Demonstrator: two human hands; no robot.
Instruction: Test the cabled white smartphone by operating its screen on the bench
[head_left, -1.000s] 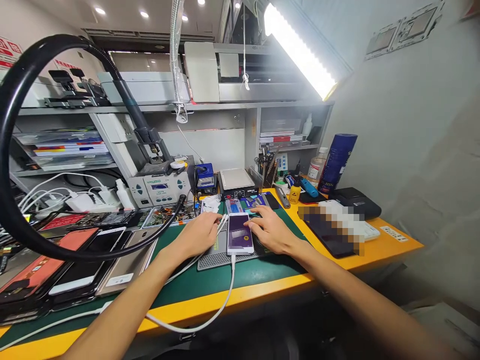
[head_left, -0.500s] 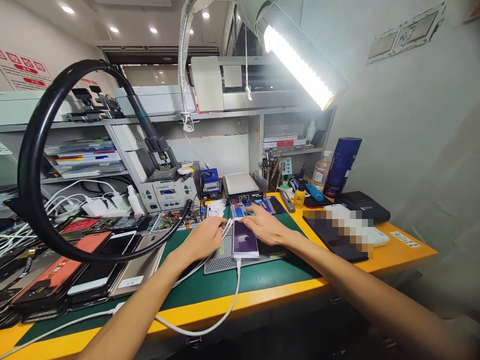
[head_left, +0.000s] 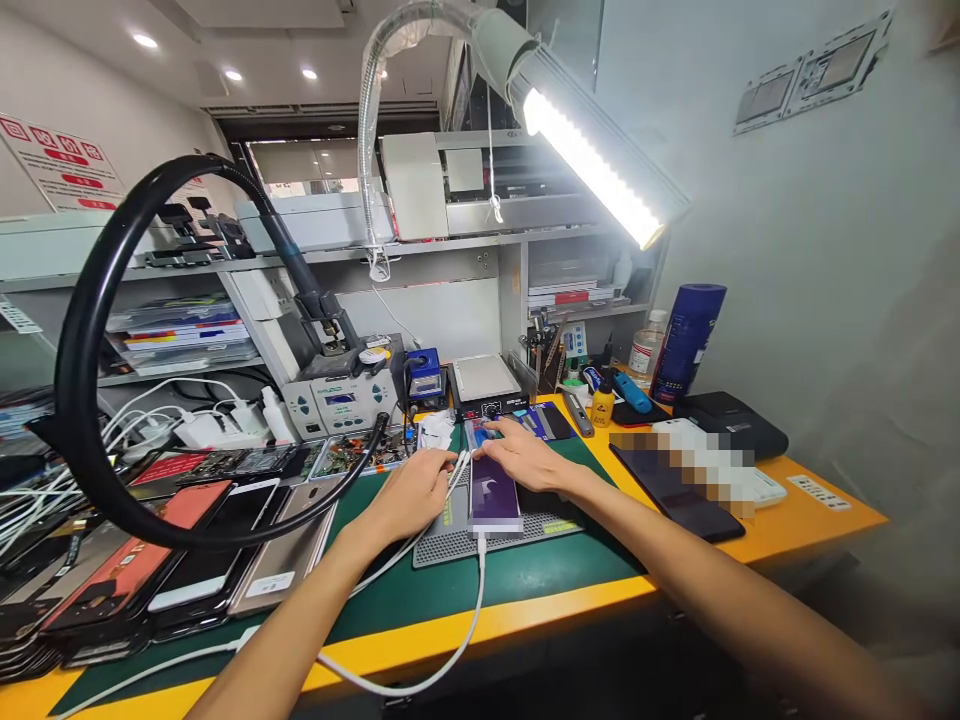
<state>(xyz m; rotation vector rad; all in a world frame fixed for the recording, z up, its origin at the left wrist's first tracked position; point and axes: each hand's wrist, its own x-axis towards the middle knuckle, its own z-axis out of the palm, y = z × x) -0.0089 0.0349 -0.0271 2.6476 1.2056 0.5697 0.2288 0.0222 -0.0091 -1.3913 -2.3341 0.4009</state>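
On the grey mat [head_left: 450, 530] at the middle of the tabletop [head_left: 675, 560] lies a white phone [head_left: 493, 494], face up, its screen lit purple. A white cable [head_left: 457, 650] plugs into its near end and loops over the tabletop's yellow edge. My right hand [head_left: 529, 458] rests flat over the phone's far end, fingers spread and loose, gripping nothing; its fingertips reach toward the blue cards [head_left: 536, 420] beyond. My left hand [head_left: 412, 490] sits just left of the phone on the mat, fingers curled, touching a second white cable [head_left: 454, 475] near the phone's edge; I cannot tell whether it pinches that cable. Left of me a row of phones [head_left: 187, 570] lies side by side under a black ring [head_left: 97, 400] on an arm. Behind the mat stand a solder station [head_left: 341, 395] and a hot plate [head_left: 484, 380]. To the right lie a dark tablet [head_left: 675, 495] and a blue can [head_left: 686, 340]. A bright lamp [head_left: 592, 165] hangs overhead.
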